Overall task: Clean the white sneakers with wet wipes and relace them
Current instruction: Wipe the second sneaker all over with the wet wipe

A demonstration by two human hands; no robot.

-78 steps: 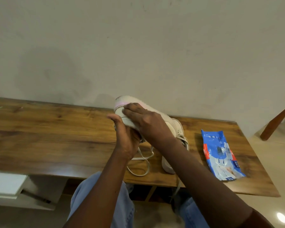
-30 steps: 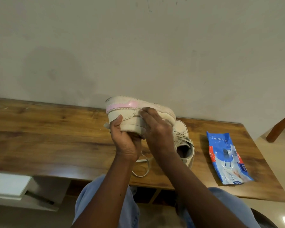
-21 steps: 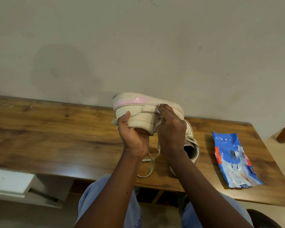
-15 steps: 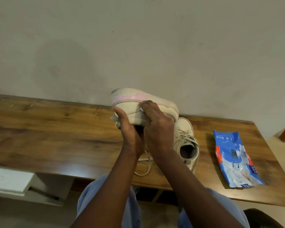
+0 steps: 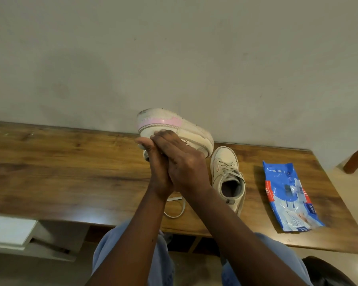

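Gripping sneaker (image 5: 174,129), left hand (image 5: 157,168); right hand (image 5: 184,164) atop

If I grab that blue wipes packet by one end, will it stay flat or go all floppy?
Probably floppy: the wipes packet is a crinkled plastic pouch lying unevenly on the table, so it would likely sag. It looks fairly flat, so perhaps light. Its glossy film might feel a bit slippery.

Wearer: left hand (image 5: 159,168) and right hand (image 5: 186,162) bare, forearms bare right down to the frame's lower edge. Legs in light blue trousers (image 5: 163,263), loose soft fabric, faint folds, showing on both legs.
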